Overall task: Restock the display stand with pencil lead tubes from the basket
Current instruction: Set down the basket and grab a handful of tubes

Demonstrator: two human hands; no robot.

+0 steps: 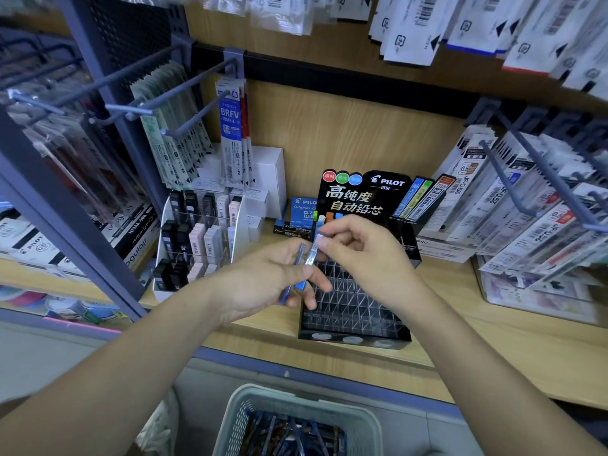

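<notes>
**A:** Head view: what is each grip doing?

**B:** The left hand (260, 281) is curled round a few spare lead tubes (297, 286), a ready supply. The right hand (358, 245) pinches one slim, clear, blue-capped tube (312, 255), likely to slot it in.

**A:** And the display stand (355, 337)?

**B:** It sits on the wooden shelf (263, 337) just beneath the hands, glossy black with clear dividers. The slots seem mostly bare, though glare hides some. The pale mesh basket (296, 394) waits below with more tubes.

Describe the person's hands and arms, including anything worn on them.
Both are bare. The left hand and right hand wear no gloves, rings or watch, and no sleeve shows on the left forearm or right forearm.
</notes>
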